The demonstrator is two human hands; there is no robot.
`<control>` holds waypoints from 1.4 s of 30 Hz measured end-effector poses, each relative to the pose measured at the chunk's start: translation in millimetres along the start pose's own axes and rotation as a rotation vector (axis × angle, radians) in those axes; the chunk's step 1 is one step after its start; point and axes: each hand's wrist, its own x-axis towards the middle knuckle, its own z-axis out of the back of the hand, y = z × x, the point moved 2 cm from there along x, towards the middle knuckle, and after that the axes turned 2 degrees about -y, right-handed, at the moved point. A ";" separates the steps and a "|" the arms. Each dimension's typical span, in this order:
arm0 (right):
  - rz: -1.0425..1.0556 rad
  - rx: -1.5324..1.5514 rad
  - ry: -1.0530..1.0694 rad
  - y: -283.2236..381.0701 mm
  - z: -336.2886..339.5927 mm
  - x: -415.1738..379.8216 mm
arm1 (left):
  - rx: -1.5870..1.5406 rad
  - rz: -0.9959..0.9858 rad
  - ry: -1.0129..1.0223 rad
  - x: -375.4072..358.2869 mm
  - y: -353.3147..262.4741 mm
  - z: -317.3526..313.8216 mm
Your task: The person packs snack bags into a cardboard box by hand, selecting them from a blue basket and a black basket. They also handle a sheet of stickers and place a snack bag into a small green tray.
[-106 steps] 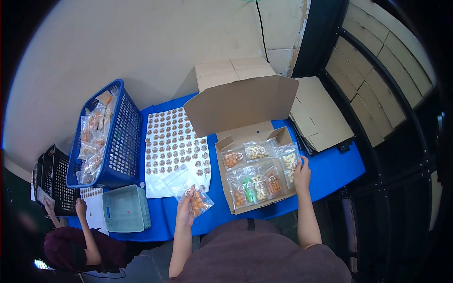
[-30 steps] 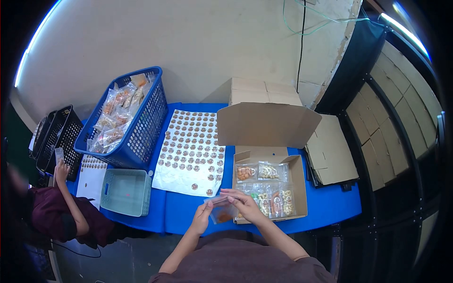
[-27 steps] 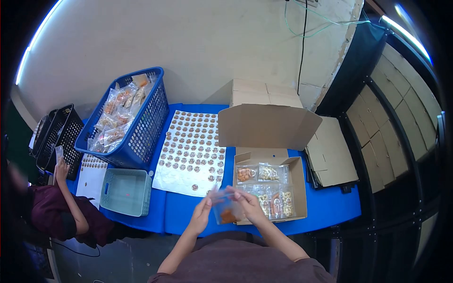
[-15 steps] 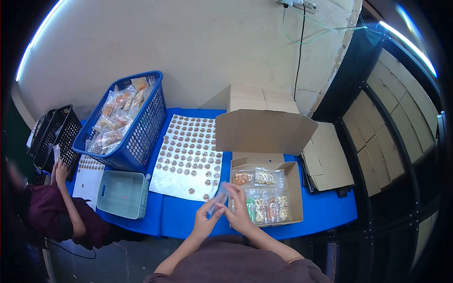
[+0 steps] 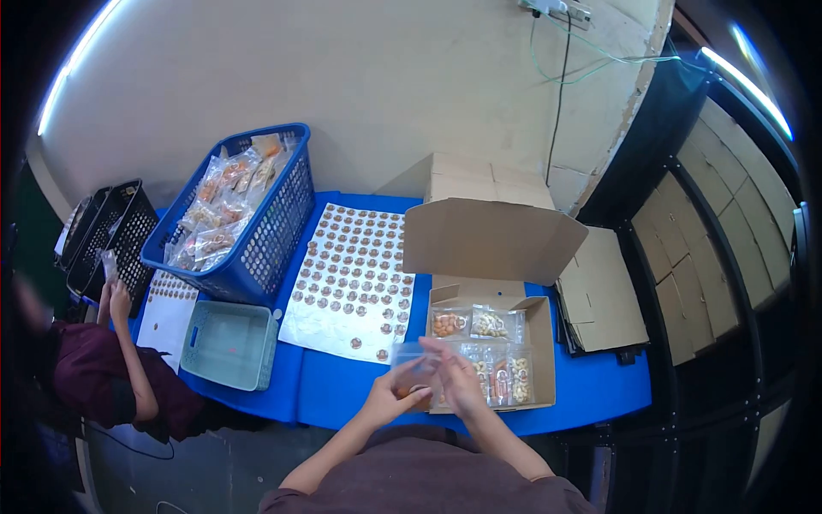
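A small clear plastic bag point(image 5: 411, 358) with some orange-brown content low in it is held up at the box's front left corner. My left hand point(image 5: 394, 396) grips its lower left part, with the thumb across the front. On the bag's right side, my right hand point(image 5: 462, 387) has its fingers bent against the film; part of the grip is hidden. Under and beyond my hands stands an open cardboard box point(image 5: 542, 343) holding several filled bags. Among them are a bag of orange-brown pieces point(image 5: 449, 323) and a bag of pale nuts point(image 5: 489, 322).
A sheet of round stickers point(image 5: 334, 321) lies left of the box. Farther left stand a blue basket point(image 5: 265, 231) heaped with filled bags and a pale green tray point(image 5: 227, 377). Flat cardboard point(image 5: 604, 295) is stacked right. At far left, another person's hands point(image 5: 118, 300) hold a small packet.
The bag has turned from edge-on to face me more, showing its content. My right hand has shifted slightly right, and the whole view has moved a little.
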 end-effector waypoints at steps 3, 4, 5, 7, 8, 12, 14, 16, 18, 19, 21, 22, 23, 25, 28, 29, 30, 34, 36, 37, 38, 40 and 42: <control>-0.035 0.386 0.002 6.0 6.4 3.2 | -0.090 0.015 -0.032 3.9 7.9 0.9; -0.040 0.386 0.001 7.9 3.6 -0.3 | -0.194 0.020 -0.028 4.5 10.1 0.5; -0.012 0.151 -0.002 10.1 0.2 -3.7 | -0.212 -0.041 -0.074 6.8 16.4 3.2; 0.018 -0.083 -0.007 8.0 -4.8 -6.4 | -0.346 0.070 -0.032 4.0 27.0 14.5; 0.016 -0.048 0.070 3.3 -8.7 -9.8 | -0.479 0.179 0.011 2.9 27.2 16.5; -0.026 -0.073 -0.059 -6.6 3.7 -7.3 | -0.264 -0.003 0.009 4.4 13.9 0.4; -0.039 -0.074 -0.124 -14.8 25.1 0.5 | -0.012 -0.033 0.122 3.3 12.7 -2.2; -0.045 -0.077 -0.189 -7.5 44.1 5.0 | -0.016 0.052 0.163 2.4 12.2 -2.0; 0.028 -0.217 -0.249 7.9 61.3 5.6 | -0.019 -0.077 0.079 2.0 12.9 -1.2; 0.112 -0.162 -0.386 4.4 80.5 8.0 | -0.019 -0.078 0.080 3.4 10.0 2.7; 0.254 -0.105 -0.640 11.0 111.6 10.3 | -0.034 0.062 0.103 5.5 3.1 18.9; 0.314 -0.103 -0.760 20.6 122.6 10.3 | -0.031 0.062 0.108 5.0 5.6 25.7; 0.318 -0.098 -0.767 19.5 137.6 9.8 | -0.038 0.051 0.047 6.0 11.2 34.1; 0.291 -0.148 -0.954 2.6 172.5 14.4 | -0.069 -0.001 -0.041 9.1 26.2 48.2; 0.252 -0.084 -0.936 -37.9 195.7 21.4 | -0.164 -0.058 -0.154 9.8 18.9 57.7; 0.203 -0.069 -0.900 -58.3 208.8 26.4 | -0.138 -0.043 -0.161 9.6 17.1 61.0; 0.202 -0.070 -0.900 -62.6 208.6 27.9 | -0.140 -0.042 -0.161 9.6 15.9 62.5; 0.036 0.183 -0.726 -76.7 194.2 44.1 | -0.138 -0.081 -0.161 8.8 14.6 65.8; 0.055 0.320 -0.635 -67.1 177.3 51.1 | -0.170 -0.071 -0.158 6.2 15.4 68.1; 0.049 0.293 -0.614 -65.4 173.2 54.2 | -0.164 -0.062 -0.172 5.0 15.3 69.0; 0.050 0.295 -0.614 -66.5 173.8 57.9 | -0.158 -0.052 -0.184 3.9 15.2 69.8; -0.075 0.191 -0.542 -76.8 176.8 66.9 | -0.142 -0.037 -0.205 0.9 13.7 70.8; -0.163 0.076 -0.563 -97.8 190.8 77.0 | -0.129 -0.023 -0.224 -1.4 15.7 72.1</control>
